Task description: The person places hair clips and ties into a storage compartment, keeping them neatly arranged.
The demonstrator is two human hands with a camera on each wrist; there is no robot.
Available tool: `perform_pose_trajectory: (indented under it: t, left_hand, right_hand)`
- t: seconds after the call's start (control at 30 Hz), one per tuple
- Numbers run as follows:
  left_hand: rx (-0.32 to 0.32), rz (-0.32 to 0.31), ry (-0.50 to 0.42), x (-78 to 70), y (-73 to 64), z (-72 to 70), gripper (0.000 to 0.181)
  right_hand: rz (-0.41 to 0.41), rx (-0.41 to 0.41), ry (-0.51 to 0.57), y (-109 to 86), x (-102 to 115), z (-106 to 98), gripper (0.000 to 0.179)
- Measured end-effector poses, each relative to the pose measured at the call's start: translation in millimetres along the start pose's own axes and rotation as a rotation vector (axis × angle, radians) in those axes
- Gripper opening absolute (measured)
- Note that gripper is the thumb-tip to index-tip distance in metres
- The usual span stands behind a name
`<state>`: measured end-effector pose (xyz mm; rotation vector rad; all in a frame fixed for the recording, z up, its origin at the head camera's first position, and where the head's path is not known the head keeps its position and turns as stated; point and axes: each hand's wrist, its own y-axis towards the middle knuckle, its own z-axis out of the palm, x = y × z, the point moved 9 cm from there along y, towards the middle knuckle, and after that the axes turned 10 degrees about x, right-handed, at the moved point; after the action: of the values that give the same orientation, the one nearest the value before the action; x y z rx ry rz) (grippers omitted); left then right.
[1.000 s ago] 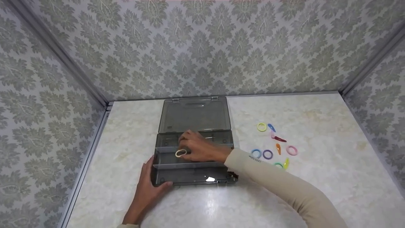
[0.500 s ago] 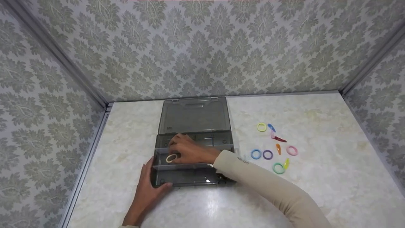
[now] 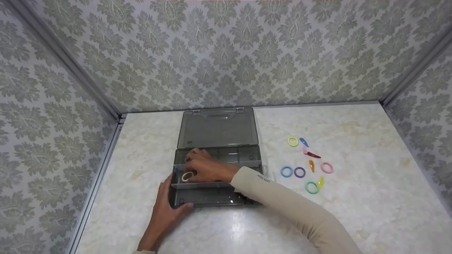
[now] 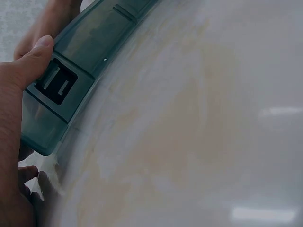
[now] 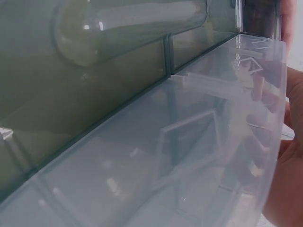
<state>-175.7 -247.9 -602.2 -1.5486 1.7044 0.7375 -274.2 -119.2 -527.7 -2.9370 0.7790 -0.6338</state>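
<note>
A smoky grey plastic organizer box [image 3: 215,197] lies with its lid [image 3: 219,128] tipped back on the table. My left hand [image 3: 166,199] grips its front left corner, the thumb [image 4: 35,59] on the front wall in the left wrist view. Down in the middle compartment, toward its left end, my right hand [image 3: 206,169] pinches a cream hair tie [image 3: 183,178] between thumb and fingers. In the right wrist view a clear divider [image 5: 189,142] stands in front of the right hand [image 5: 293,142] and shows its fingers blurred through the plastic; the hair tie is hardly visible there.
Right of the box lie loose hair ties, among them yellow [image 3: 292,146], blue [image 3: 281,173], purple [image 3: 295,174], pink [image 3: 332,169] and green [image 3: 306,189]. Snap hair clips in blue [image 3: 304,142], red [image 3: 313,155], orange [image 3: 311,165] and yellow [image 3: 320,182] lie between them. Patterned walls enclose the table.
My right hand has moved left along the middle compartment and a little lower, carrying the cream hair tie. The green hair tie, earlier partly behind the sleeve, now shows whole. The left hand stays put.
</note>
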Motion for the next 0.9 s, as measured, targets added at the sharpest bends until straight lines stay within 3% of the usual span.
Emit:
perform_pose_trajectory:
  t: [0.37, 0.63, 0.9]
  left_hand:
    - [0.012, -0.040, 0.000, 3.2, 0.8, 0.9, 0.124]
    - [0.018, -0.028, -0.030, 3.6, 2.0, 1.7, 0.124]
    - [0.002, -0.016, -0.025, 2.9, 0.5, -0.5, 0.123]
  right_hand:
    - [0.017, -0.009, -0.148, 6.9, 3.6, 6.0, 0.023]
    - [0.023, -0.048, -0.214, 10.1, 4.9, 6.8, 0.025]
    - [0.004, -0.043, -0.164, 9.7, 5.7, 8.2, 0.027]
